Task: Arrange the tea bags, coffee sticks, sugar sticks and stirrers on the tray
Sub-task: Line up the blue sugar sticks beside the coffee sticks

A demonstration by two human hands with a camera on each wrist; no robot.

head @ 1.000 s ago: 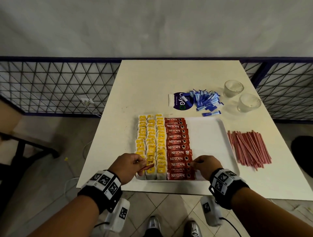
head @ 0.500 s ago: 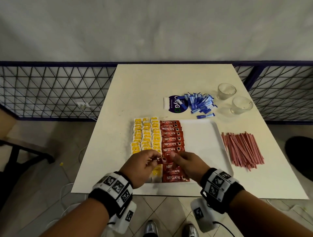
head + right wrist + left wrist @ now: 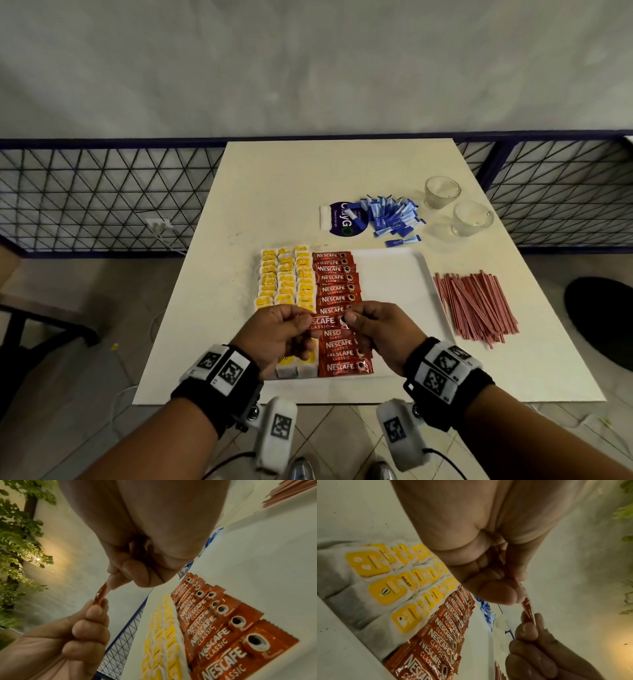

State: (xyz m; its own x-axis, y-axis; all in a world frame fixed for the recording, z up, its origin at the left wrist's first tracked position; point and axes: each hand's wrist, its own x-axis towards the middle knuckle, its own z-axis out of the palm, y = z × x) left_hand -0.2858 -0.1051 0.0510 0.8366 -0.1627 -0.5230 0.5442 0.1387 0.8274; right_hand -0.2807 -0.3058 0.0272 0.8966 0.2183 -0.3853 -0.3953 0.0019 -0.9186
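Pinched at each end, a red Nescafé coffee stick (image 3: 325, 323) is held level between the left hand (image 3: 275, 337) and the right hand (image 3: 378, 334), above the column of coffee sticks (image 3: 337, 294) laid beside yellow-tagged tea bags (image 3: 286, 279) on the white tray (image 3: 394, 284).

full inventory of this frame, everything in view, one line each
tea bags: three columns, yellow tags, tray's left side
coffee sticks: one column, red, right of the tea bags
held coffee stick: one, red, above the column
tray: one, white, right half bare
sugar sticks: pile, blue, beyond the tray
wipes pack: one, left of the sugar
glass cups: two, clear, far right
stirrers: pile, red, right of the tray
table: one, white
left hand: pinches the stick's left end
right hand: pinches its right end
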